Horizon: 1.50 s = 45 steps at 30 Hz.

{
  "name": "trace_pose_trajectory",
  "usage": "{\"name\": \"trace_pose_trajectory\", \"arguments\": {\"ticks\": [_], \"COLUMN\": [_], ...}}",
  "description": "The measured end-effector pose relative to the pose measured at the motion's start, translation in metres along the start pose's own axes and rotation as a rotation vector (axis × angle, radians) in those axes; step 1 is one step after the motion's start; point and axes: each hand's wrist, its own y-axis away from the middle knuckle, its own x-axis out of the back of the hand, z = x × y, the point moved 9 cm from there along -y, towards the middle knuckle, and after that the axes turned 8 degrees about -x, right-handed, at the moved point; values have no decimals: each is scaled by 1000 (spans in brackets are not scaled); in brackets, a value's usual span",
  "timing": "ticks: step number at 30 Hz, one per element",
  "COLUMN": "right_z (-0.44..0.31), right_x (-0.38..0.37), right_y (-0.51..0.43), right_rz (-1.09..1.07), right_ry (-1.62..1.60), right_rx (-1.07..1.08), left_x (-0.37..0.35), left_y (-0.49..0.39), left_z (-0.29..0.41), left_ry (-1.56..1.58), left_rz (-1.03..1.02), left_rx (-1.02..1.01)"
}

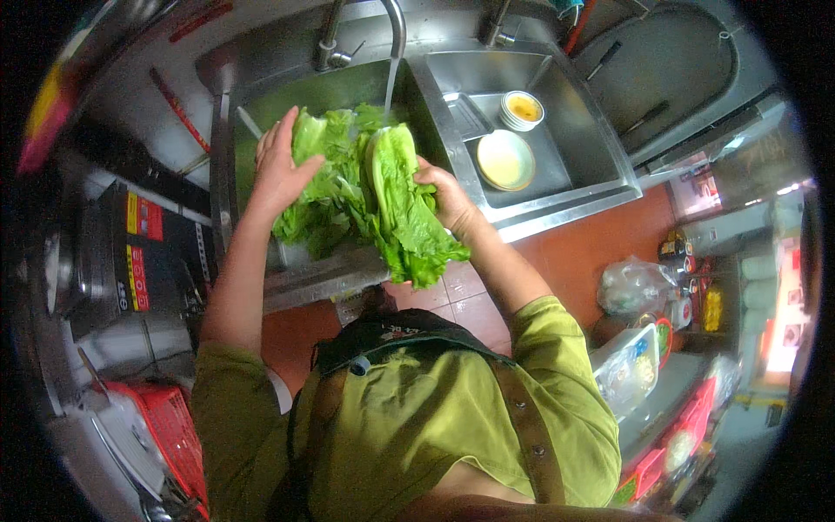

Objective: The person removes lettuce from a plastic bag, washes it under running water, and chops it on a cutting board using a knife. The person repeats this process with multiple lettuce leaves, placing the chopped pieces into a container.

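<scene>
My right hand point(447, 192) grips a head of green leafy lettuce point(391, 176) from its right side, with its fingertips partly behind the leaves. The pale stalk end points up towards the faucet, and the leafy end hangs over the sink's front edge. More loose lettuce leaves point(319, 202) lie to its left in the left sink basin point(274, 98). Against these leaves rests my left hand point(284, 163), its thumb spread from its fingers; whether it grips a leaf is unclear. Water runs from the curved faucet point(396, 29) just behind the lettuce.
The right basin point(554, 156) holds a stack of small bowls point(522, 111), a larger pale bowl point(505, 160) and a metal tray point(466, 116). A red plastic basket point(169, 430) stands at lower left. On the right are a plastic bag point(633, 284) and a white food container point(629, 372).
</scene>
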Motion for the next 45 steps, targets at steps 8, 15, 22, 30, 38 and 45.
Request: {"name": "trace_pose_trajectory", "arguments": {"ticks": [8,15,22,30,38,45], "right_z": [-10,-8,-23,-20,-30,-11], "right_x": [1,21,35,46,16,19], "right_y": [-63,-77,-80,-87,-89,-77], "right_rz": [298,201,421,293,545,525], "right_ry": [678,492,624,204,1124,1035], "right_rx": [184,35,178,217,258,190], "left_x": [-91,-84,-91,-115,-138,-107], "left_y": [-16,-22,-30,-30,-13,-30], "left_z": [-40,-82,-75,-102,-115,-93], "left_ry": [756,839,824,1010,1337,934], "left_rz": [-315,-257,-232,-342,-256,-218], "left_rx": [139,263,232,344,441,251]}}
